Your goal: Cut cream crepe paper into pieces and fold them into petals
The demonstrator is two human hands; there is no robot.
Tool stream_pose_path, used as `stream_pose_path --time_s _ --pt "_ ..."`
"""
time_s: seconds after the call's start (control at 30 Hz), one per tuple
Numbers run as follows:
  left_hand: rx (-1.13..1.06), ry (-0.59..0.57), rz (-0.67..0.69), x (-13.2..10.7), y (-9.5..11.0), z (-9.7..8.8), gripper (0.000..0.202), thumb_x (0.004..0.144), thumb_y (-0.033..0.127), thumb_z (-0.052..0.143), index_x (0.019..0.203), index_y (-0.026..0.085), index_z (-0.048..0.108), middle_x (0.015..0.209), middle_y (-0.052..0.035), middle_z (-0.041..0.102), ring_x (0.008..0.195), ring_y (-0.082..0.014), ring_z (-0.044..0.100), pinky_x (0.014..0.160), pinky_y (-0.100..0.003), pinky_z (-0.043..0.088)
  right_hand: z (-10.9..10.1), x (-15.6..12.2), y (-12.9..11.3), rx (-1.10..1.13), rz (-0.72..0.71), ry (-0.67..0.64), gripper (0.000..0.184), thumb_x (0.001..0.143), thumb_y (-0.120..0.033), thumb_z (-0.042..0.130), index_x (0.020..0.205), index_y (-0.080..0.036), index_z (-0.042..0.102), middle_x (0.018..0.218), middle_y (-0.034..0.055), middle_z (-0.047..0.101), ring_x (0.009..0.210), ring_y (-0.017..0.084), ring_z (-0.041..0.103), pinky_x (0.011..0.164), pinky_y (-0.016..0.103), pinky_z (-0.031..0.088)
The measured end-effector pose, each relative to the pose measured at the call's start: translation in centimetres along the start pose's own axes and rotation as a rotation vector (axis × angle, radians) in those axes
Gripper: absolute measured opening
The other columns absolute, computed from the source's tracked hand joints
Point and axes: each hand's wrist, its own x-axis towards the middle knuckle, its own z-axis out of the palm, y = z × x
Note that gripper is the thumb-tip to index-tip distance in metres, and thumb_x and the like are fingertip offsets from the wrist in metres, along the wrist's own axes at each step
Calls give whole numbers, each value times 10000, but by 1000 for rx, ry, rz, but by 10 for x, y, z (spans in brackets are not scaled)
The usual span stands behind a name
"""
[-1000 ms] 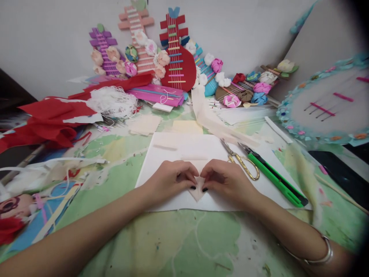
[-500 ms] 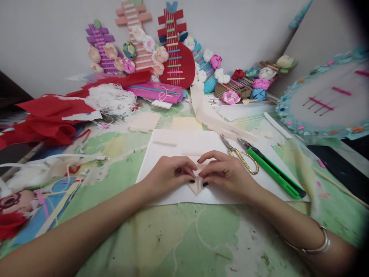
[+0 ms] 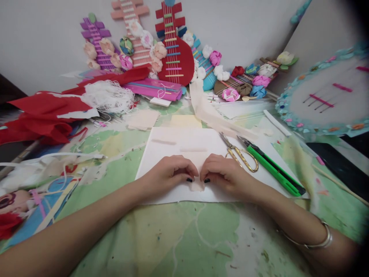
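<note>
Both hands bend over a small piece of pale peach paper (image 3: 197, 185) on a white sheet (image 3: 161, 154). My left hand (image 3: 175, 171) pinches its left side, thumb and fingers pressed together. On the other side my right hand (image 3: 220, 173) pinches the paper with thumb and fingers curled in. The middle of the piece is partly hidden by the fingers. Just beyond the hands lie narrow peach strips (image 3: 164, 141) on the sheet. Gold-handled scissors (image 3: 242, 156) and a green utility knife (image 3: 271, 167) rest at the sheet's right side.
Toy stringed instruments, among them a red one (image 3: 177, 61), lean on the wall with paper flowers. White thread (image 3: 108, 98) and red fabric (image 3: 43, 115) lie at the back left. A blue-rimmed round fan-like piece (image 3: 323, 96) stands right, near a dark phone-like slab (image 3: 340, 165).
The right hand's raised fingers have curled down onto the paper. The paper's near end looked pointed before and now looks blunt. The view has shifted slightly.
</note>
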Motion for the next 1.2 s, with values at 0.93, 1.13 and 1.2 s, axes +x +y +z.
stream_pose_path --time_s 0.93,1.13,1.2 --pt "142 167 24 3 2 8 130 766 90 604 838 192 641 735 34 684 642 -95 599 620 -200 447 9 4 -4 -10 160 111 125 785 -92 572 832 -180 647 726 -8 638 644 97 549 611 219 397" --pt "170 162 42 2 2 10 142 769 74 596 851 189 595 736 43 673 637 -87 591 627 -193 444 9 4 -4 0 145 121 124 781 -81 567 804 -177 642 698 -14 626 620 90 533 600 214 389" --pt "167 167 31 2 3 11 131 769 84 596 842 191 586 729 45 669 627 -88 587 617 -193 443 9 4 -5 1 139 119 131 778 -80 562 805 -181 641 702 -13 629 627 93 538 604 217 392"
